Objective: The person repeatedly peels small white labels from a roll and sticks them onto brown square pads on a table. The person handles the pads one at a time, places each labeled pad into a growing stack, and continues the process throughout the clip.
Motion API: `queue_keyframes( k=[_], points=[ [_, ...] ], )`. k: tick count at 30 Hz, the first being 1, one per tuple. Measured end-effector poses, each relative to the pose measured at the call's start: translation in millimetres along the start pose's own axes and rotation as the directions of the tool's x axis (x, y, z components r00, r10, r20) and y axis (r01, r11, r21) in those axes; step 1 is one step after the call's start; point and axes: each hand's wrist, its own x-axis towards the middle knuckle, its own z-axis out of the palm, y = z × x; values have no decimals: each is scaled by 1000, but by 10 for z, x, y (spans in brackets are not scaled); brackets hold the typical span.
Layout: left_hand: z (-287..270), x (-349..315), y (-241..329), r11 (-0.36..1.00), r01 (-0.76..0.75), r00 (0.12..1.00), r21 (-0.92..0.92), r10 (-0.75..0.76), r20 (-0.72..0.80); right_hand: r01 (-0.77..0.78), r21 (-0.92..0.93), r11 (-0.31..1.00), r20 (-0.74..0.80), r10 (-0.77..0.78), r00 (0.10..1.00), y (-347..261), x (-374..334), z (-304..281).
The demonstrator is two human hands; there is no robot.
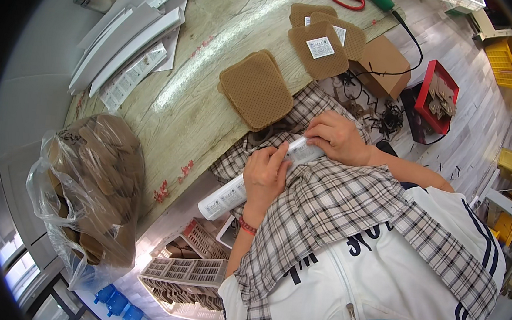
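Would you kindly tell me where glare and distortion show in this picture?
In the head view, a glare streak crosses the table, and highlights glint on the clear plastic bag; in the head view, fisheye distortion bends edges near the black rim, while the white label roll looks fairly sharp.

Bright, whitish light falls on my table, laying a long streak of glare across it, and glints on the bag. My left hand and right hand look fairly crisp. The far lower left washes out; straight edges bow toward the black rim.
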Motion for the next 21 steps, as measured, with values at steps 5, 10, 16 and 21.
queue_keyframes(
  k=[5, 10, 16, 21],
  points=[
    [-12, 10, 32, 1000, 15, 1000, -6, -15, 0, -22, 23, 999, -16, 22, 1000, -9, -25, -7],
    [-21, 21, 57, 1000, 5, 1000, -13, -5, -5, -19, -13, 1000, -18, 19, 1000, -27, -29, -19],
    [-26, 17, 65, 1000, 21, 1000, -2, -21, -3, -4, -19, 1000, -1, 4, 1000, -51, -29, -30],
    [-26, 20, 89, 999, 44, 999, -18, -44, 0, -37, 34, 999, -16, 38, 999, -54, -51, -23]
  ],
)
